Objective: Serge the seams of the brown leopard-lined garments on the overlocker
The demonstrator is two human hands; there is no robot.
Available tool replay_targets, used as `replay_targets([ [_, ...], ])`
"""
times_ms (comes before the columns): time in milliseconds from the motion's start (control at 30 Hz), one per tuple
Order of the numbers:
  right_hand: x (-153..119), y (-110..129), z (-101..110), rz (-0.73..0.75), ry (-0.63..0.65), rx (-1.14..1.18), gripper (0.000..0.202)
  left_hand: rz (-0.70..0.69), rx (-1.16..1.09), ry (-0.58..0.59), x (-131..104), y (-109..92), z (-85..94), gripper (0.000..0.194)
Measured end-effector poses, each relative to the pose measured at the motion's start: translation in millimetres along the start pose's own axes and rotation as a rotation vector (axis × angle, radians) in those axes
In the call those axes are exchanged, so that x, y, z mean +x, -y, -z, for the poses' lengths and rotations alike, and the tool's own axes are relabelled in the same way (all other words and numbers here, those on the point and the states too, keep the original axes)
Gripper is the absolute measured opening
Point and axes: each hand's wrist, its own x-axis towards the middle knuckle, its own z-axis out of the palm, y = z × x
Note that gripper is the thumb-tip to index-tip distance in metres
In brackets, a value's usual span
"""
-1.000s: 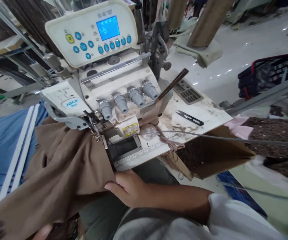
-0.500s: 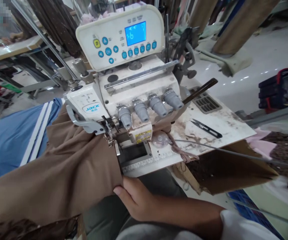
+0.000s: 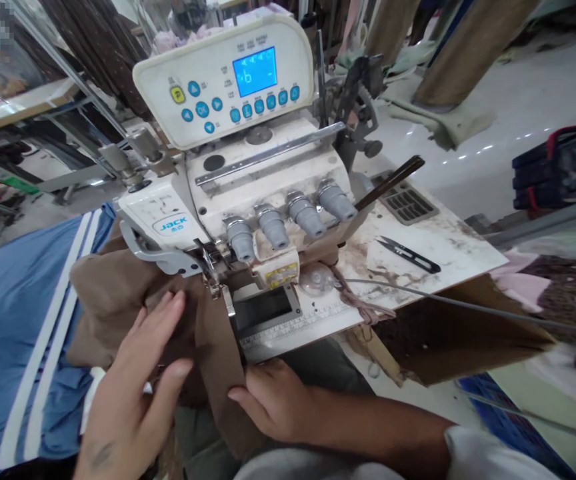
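Note:
Brown fabric [image 3: 221,373] lies under the presser foot of a white overlock sewing machine [image 3: 168,200] and hangs over the table's front edge. My right hand [image 3: 275,400] pinches the fabric's right edge between thumb and fingers, just in front of the machine. On the left, my left hand [image 3: 143,380] rests against the bunched part of the brown fabric, its thumb apart from the stretched fingers. The presser foot [image 3: 229,300] stands at the fabric's right edge. The machine's panel has a lit blue screen [image 3: 255,71].
Black thread snips [image 3: 409,255] lie on the white table [image 3: 463,260] to the right. Blue fabric with white stripes [image 3: 43,287] spreads at the left. Below the table's right side is an open cardboard box [image 3: 488,333]. A grey cable [image 3: 443,303] crosses it.
My left hand has come into view from the left onto the fabric. The fabric's left part has been drawn back and bunched up. My right hand keeps its pinch on the edge.

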Motion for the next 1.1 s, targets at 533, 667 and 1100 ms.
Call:
replay_targets([
  [533, 54.3, 12.0, 32.3, -0.220, -0.088, 0.278, 0.036, 0.077, 0.104, -0.496, 70.6, -4.9, -14.4, 0.034],
  [667, 51.7, 9.3, 34.8, -0.153, -0.095, 0.238, 0.036, -0.118, -0.029, -0.356, 16.0, -38.9, -25.1, 0.032],
  [1100, 68.1, 1.9, 39.2, -0.011, -0.235, 0.135, 0.054, -0.017, 0.054, -0.235, 20.3, -32.7, -47.2, 0.043],
])
